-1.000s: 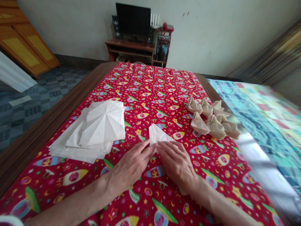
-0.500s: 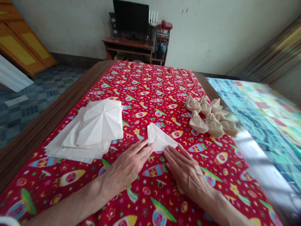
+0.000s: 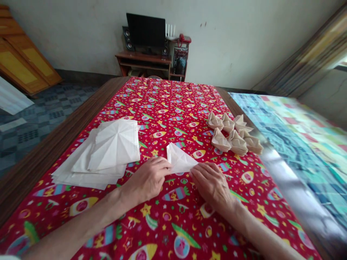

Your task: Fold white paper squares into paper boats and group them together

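A small folded white paper (image 3: 179, 161) lies on the red patterned tablecloth (image 3: 173, 108) in front of me. My left hand (image 3: 148, 178) has its fingers curled and pinches the paper's left edge. My right hand (image 3: 211, 184) rests at the paper's lower right corner, fingers bent and pressed on that edge. To the left sits a stack of creased white sheets (image 3: 103, 153). Several finished beige folded paper pieces (image 3: 233, 135) are grouped at the right.
The wooden table edge (image 3: 48, 144) runs along the left. A bed with a blue-green patterned cover (image 3: 298, 144) borders the right. A desk with a monitor and speakers (image 3: 148, 39) stands against the far wall. A wooden cabinet (image 3: 21, 61) is at the far left.
Both hands went from lying flat on the paper to curled at its edges, the left now pinching its left side. The view has shifted slightly.
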The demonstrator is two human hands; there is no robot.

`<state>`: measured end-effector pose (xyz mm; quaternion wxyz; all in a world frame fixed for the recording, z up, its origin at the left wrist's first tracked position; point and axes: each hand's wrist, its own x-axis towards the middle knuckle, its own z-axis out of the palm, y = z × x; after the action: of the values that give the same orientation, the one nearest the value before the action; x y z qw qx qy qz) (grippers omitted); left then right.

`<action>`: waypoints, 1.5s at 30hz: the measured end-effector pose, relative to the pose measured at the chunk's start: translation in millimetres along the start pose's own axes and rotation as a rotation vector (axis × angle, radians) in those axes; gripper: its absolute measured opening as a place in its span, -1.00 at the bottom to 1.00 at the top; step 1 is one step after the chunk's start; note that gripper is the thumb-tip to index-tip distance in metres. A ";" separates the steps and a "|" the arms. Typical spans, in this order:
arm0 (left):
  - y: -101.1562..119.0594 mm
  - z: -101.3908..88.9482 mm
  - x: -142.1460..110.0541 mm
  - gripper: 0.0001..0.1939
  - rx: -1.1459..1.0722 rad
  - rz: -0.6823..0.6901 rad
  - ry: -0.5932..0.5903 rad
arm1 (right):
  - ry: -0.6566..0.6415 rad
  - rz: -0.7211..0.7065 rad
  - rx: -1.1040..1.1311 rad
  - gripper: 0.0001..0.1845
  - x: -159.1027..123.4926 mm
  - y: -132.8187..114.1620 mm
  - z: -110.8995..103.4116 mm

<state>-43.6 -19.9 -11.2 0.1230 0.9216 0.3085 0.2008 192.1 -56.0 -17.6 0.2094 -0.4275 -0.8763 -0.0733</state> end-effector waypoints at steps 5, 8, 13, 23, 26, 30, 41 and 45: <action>-23.5 1.4 34.9 -0.91 -0.053 -0.026 -0.062 | -0.006 0.308 -0.063 -0.83 12.6 5.0 11.7; -39.1 3.9 46.8 -0.71 -0.034 -0.008 -0.028 | 0.030 0.386 -0.032 -0.68 7.2 8.2 14.7; -61.0 5.6 54.5 -0.36 -0.029 -0.004 -0.094 | 0.025 0.402 -0.005 -0.64 0.4 11.6 14.2; -57.7 -0.5 61.4 -0.39 -0.030 -0.011 -0.096 | 0.117 0.343 0.108 -0.83 1.3 12.5 21.8; -57.9 -2.5 65.5 -0.39 -0.033 0.007 -0.125 | 0.114 0.335 0.098 -0.85 1.9 12.3 23.5; -63.3 -0.9 71.7 -0.45 -0.046 -0.033 -0.104 | 0.090 0.353 0.119 -0.89 5.2 11.7 23.8; -54.7 2.5 56.8 -0.87 -0.039 -0.130 0.050 | -0.012 0.175 0.238 -0.85 30.9 51.4 14.2; -49.2 9.5 57.6 -0.95 -0.034 -0.165 0.071 | -0.044 0.181 0.221 -0.85 37.4 51.9 15.7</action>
<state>-22.9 53.1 -20.0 0.1436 0.8832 0.3841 0.2277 207.4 8.0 -18.3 0.2419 -0.4808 -0.8412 0.0522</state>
